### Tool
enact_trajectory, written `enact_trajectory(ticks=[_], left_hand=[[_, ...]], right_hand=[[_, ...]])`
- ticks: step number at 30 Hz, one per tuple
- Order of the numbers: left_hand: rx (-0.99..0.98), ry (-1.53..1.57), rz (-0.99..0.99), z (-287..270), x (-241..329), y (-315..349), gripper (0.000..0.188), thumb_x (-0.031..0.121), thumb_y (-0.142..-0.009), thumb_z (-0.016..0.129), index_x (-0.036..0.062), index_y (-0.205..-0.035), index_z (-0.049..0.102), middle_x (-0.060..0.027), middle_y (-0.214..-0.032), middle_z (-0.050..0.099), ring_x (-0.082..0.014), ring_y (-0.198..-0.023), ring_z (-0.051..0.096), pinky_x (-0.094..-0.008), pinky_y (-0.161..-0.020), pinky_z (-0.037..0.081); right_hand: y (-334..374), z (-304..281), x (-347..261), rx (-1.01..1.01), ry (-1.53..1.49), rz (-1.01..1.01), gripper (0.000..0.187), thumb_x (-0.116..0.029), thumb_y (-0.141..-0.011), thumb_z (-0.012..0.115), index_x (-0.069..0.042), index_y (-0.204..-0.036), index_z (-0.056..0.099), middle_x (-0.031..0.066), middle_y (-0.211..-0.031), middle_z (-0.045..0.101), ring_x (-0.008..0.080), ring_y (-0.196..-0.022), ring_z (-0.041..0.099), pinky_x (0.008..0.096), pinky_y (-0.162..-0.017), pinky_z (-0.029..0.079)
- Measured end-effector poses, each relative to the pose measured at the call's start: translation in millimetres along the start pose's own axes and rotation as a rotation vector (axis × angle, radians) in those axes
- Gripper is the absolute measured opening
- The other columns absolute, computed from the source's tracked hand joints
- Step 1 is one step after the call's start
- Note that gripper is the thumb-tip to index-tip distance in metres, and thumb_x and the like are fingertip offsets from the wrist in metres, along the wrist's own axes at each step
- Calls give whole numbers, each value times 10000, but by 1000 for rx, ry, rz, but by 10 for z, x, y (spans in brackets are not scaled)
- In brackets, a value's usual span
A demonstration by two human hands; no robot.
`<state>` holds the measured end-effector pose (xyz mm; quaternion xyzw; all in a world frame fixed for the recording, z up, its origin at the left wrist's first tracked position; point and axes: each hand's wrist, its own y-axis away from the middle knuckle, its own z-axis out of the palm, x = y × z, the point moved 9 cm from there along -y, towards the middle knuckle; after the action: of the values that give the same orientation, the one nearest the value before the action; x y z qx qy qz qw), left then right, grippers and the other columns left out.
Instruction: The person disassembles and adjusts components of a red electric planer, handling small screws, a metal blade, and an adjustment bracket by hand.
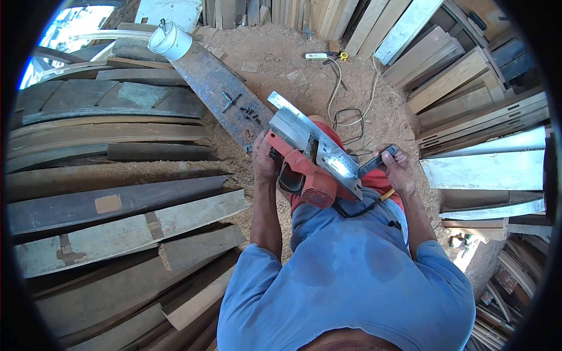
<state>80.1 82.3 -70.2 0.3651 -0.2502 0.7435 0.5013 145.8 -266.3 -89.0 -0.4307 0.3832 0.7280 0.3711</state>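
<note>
A red power tool that looks like an electric planer [304,175] rests tilted across my lap, its bare metal face turned upward. A long shiny metal strip [338,157] runs along its side. My left hand [265,159] is closed round the tool's left side, the fingertips partly hidden behind the body. In my right hand [399,169] is a dark, flat bar-like tool [377,161], gripped between thumb and fingers. The bar's lower end meets or overlaps the strip's right edge; I cannot tell whether they touch. A dark cable with a yellow section [386,195] lies by my right thigh.
A board [213,88] ahead to the left carries a white bucket [170,42], a T-shaped metal tool [229,102] and small dark parts [250,112]. Stacked planks [117,199] line the left, more timber [486,169] the right. A pale cord [336,88] crosses the sawdust-covered floor.
</note>
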Motion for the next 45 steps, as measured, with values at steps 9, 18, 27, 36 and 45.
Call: enact_trajectory(ticks=[9,18,27,36,45], left_hand=[[31,101,-74,-89,-204,-48,165,150,-1038,524,32,-967,614,-49,-959,686,-144,-881,675,-318,-798,554],[8,113,-61,-111,-208,-57,202,137,-1039,514,-2,-1104,645,-93,-1061,708,-165,-936,686,-323,-850,553],[-8,41,-8,-63,-129,-43,214,169,-1020,526,1,-1090,638,-80,-1028,701,-167,-904,688,-313,-807,553],[-16,-225,106,-311,-131,16,473,381,-1022,478,-32,-1209,615,-105,-1106,680,-192,-979,670,-337,-867,537],[8,-355,135,-414,-182,39,465,358,-1018,489,-30,-1248,601,-91,-1124,669,-176,-991,656,-331,-872,528]], right_hand=[[-53,-116,189,5,-73,37,173,-142,-1029,587,-36,-1158,632,85,-1047,698,165,-916,687,351,-784,615],[-95,-123,219,5,-88,47,178,-138,-1020,600,-25,-1154,626,93,-1023,708,168,-864,703,325,-737,618],[-48,-85,113,-25,-66,2,179,-148,-1016,610,-42,-1158,639,85,-1044,707,154,-892,694,351,-783,622],[41,127,-182,-16,110,-47,210,-178,-1013,624,-18,-1148,639,70,-1004,702,123,-892,678,318,-813,609],[103,224,-358,21,189,-132,140,-85,-1017,585,-2,-1091,670,75,-1005,721,126,-928,667,309,-901,541]])
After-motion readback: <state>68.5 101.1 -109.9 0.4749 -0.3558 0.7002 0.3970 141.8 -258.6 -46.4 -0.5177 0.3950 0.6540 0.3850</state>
